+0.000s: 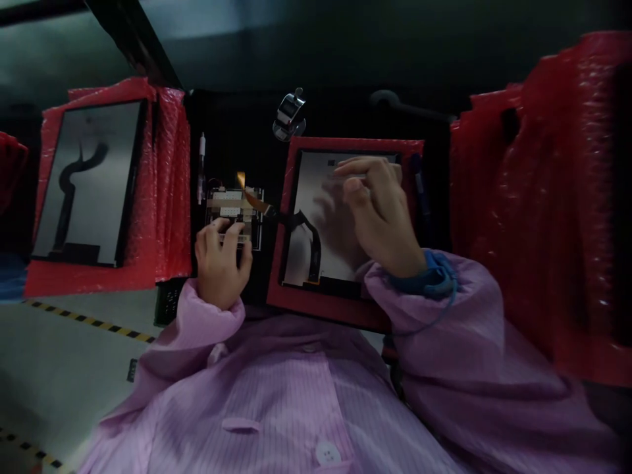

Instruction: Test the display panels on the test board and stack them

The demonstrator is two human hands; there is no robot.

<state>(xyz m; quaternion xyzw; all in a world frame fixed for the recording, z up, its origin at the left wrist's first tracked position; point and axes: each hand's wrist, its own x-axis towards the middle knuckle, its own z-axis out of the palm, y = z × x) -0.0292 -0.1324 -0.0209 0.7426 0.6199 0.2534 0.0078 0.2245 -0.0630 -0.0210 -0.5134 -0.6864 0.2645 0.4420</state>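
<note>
My left hand [220, 262] rests with curled fingers on the front edge of a small circuit board fixture [235, 207], pressing it. An orange flex cable [251, 193] runs from that board toward a grey display panel [316, 224] lying in a red tray [316, 303]. My right hand [378, 214] is over the panel's upper part, fingers pinched round a thin stylus-like tool [345, 176] whose tip touches the panel near its top edge. A black flex strip [310, 240] curves across the panel. A blue wrist strap [427, 276] circles my right wrist.
A second grey panel [89, 184] with a black flex strip lies on red bubble wrap [168, 178] at the left. Stacked red bubble wrap [543, 197] fills the right side. A metal tally counter [289, 115] stands behind the tray, and a white pen [201, 168] lies left of the board.
</note>
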